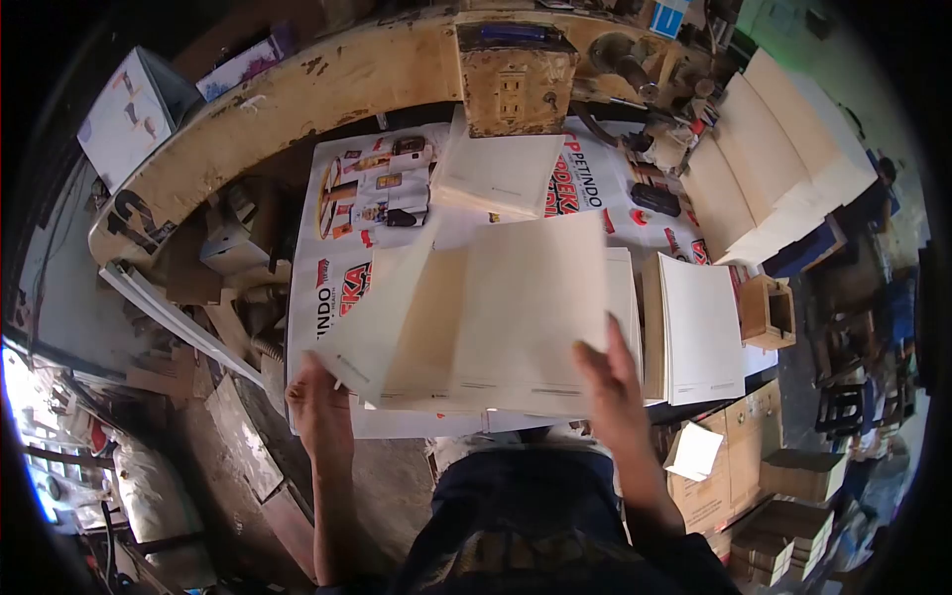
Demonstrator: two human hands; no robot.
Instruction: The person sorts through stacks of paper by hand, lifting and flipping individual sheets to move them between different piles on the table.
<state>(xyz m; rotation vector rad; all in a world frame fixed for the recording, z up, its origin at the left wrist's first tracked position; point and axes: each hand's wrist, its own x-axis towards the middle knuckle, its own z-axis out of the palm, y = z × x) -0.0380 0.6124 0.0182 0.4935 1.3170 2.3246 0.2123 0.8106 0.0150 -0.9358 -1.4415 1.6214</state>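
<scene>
My left hand [320,397] is closed on the lower left corner of a cream paper sheet [372,342], which slants upward off the table. My right hand [612,382] is at the right edge of another cream sheet [531,307], thumb over its face and fingers along the edge, slightly blurred. Small print runs along the bottom of both sheets. Between them a tan sheet [424,332] shows. To the right of my right hand stands a thick pile of paper [702,332]. Farther back lies another stack of printed sheets [501,174].
A printed banner [322,288] covers the table. At the back edge stands a worn wooden box [516,84] with sockets. Tall paper stacks [764,169] rise at the right, near a small wooden box [768,312]. Cardboard boxes [744,441] are on the floor at right.
</scene>
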